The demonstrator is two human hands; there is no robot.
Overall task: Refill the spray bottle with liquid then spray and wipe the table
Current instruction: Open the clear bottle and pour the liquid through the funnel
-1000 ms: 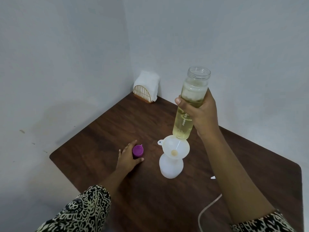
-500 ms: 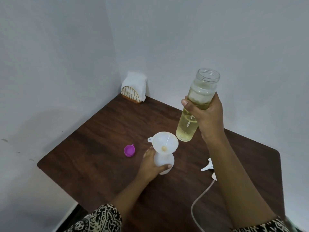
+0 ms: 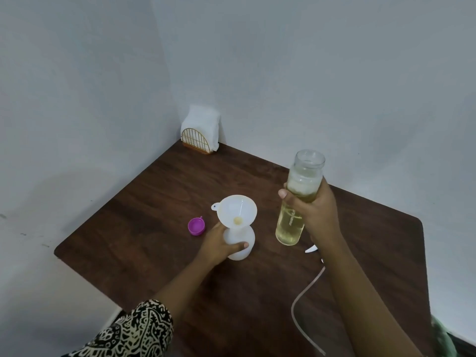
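From the head camera, the left hand is curled around the white spray bottle standing on the table, with a funnel in its neck. The right hand is wrapped tight around a clear bottle of yellow liquid, held upright just beside the funnel. A purple cap lies near the left hand.
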